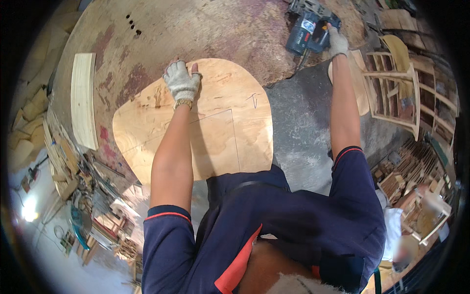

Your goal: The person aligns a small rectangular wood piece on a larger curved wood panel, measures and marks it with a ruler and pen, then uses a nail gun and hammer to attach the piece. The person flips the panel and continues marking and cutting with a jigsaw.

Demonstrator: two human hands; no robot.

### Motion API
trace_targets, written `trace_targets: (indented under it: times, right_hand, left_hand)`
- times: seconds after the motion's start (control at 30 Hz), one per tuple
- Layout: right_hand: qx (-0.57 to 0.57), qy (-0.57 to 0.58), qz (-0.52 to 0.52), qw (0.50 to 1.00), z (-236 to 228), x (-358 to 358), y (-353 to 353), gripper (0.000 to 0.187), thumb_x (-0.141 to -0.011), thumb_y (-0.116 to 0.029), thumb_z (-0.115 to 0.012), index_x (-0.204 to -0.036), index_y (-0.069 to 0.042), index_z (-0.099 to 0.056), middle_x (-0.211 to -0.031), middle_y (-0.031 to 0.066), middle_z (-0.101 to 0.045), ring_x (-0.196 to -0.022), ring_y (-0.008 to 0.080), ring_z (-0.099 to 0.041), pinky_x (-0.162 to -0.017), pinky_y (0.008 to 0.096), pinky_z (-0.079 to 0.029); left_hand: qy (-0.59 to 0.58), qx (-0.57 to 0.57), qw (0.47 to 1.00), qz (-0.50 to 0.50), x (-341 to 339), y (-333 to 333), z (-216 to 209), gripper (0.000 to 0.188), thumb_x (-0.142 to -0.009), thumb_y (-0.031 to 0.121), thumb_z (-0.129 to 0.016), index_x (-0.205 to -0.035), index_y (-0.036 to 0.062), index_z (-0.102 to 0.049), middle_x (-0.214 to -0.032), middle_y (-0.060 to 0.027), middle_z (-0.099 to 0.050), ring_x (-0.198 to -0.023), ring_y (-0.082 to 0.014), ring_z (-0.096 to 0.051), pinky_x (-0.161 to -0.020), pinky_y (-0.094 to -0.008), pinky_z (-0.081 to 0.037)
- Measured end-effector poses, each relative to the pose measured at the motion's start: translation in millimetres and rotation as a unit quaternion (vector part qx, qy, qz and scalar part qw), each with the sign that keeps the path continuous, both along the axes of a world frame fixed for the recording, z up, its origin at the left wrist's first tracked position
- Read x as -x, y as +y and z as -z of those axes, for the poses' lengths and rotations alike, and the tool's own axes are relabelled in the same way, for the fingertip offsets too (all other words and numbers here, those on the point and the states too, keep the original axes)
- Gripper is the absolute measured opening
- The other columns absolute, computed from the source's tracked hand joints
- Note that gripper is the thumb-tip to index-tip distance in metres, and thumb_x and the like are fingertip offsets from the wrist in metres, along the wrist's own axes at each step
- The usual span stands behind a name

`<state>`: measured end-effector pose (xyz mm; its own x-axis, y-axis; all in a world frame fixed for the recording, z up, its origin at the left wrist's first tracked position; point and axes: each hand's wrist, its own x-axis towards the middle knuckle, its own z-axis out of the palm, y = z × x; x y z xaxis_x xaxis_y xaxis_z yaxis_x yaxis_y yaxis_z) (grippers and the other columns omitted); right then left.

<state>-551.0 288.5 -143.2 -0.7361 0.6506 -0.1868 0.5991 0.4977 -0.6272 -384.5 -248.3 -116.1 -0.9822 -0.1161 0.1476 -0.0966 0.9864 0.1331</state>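
Currently, my gloved left hand (182,81) presses flat, fingers open, on the rounded plywood panel (220,122); my right hand (337,43) grips the blue jigsaw (308,30) on the surface (220,29).

a rounded plywood panel (215,122), pale yellow with reddish grain stains, lies flat on a worn round worktop, its near edge overhanging toward the person. thin pencil lines cross its face and a small arrow is marked near its right edge. a blue and black handheld power saw (309,27) rests on the worktop's far right part, well apart from the panel.
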Motion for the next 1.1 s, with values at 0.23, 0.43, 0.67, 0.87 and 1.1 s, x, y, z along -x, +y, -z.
trace_targets:
  times: [0.23, 0.43, 0.67, 0.87, 1.1]
  right_hand:
    - [0.36, 0.165, 0.054, 0.917, 13.4, 9.3, 2.2, 0.057, -0.082, -0.03, -0.085, -0.115, 0.01, -0.06, -0.102, 0.0169, -0.068, -0.081, 0.0248, -0.068, -0.068, 0.0399, -0.058]
    - [0.39, 0.197, 0.031, 0.899, 25.1, 7.8, 7.6, 0.05, -0.086, -0.017, -0.081, -0.118, 0.008, -0.053, -0.105, 0.0181, -0.067, -0.08, 0.0288, -0.069, -0.066, 0.0438, -0.06]
    - [0.671, 0.071, -0.051, 0.737, -4.9, 12.2, 28.6, 0.056, -0.097, -0.044, -0.063, -0.125, 0.004, -0.055, -0.113, 0.0269, -0.066, -0.096, 0.0395, -0.067, -0.086, 0.0545, -0.057]
    - [0.893, 0.102, -0.082, 0.43, -45.7, -5.8, -39.6, 0.031, -0.091, -0.027, -0.061, -0.105, 0.0, -0.056, -0.101, 0.0191, -0.06, -0.081, 0.0265, -0.056, -0.089, 0.0471, -0.046]
    - [0.385, 0.233, -0.073, 0.89, -135.4, -110.0, -145.2, 0.013, -0.086, -0.008, -0.069, -0.097, -0.003, -0.07, -0.081, 0.005, -0.068, -0.066, 0.0149, -0.06, -0.063, 0.0299, -0.048]
  left_hand:
    - [0.004, -0.008, 1.0, 0.002, 0.1, -0.2, -1.8, 0.042, -0.091, 0.044, -0.066, -0.109, 0.0062, -0.064, -0.138, -0.0173, -0.058, -0.129, -0.0356, -0.051, -0.108, -0.0514, -0.035]
    - [-0.083, -0.015, 0.996, -0.02, -0.7, -1.4, -2.4, 0.054, -0.094, 0.051, -0.059, -0.125, 0.0068, -0.06, -0.146, -0.0158, -0.054, -0.136, -0.0331, -0.047, -0.114, -0.0538, -0.031]
    - [-0.074, -0.016, 0.997, -0.022, -0.6, 0.4, -4.7, 0.054, -0.094, 0.052, -0.058, -0.125, 0.0074, -0.061, -0.147, -0.0147, -0.053, -0.137, -0.032, -0.046, -0.114, -0.053, -0.03]
    - [-0.041, 0.014, 0.999, -0.003, -0.2, -1.0, 0.0, 0.056, -0.094, 0.054, -0.058, -0.125, 0.0077, -0.061, -0.148, -0.014, -0.053, -0.139, -0.0311, -0.045, -0.117, -0.0519, -0.028]
    - [-0.05, 0.022, 0.998, -0.017, 9.9, -3.4, -3.7, 0.054, -0.096, 0.054, -0.056, -0.125, 0.0087, -0.061, -0.144, -0.0138, -0.055, -0.136, -0.0316, -0.047, -0.116, -0.051, -0.028]
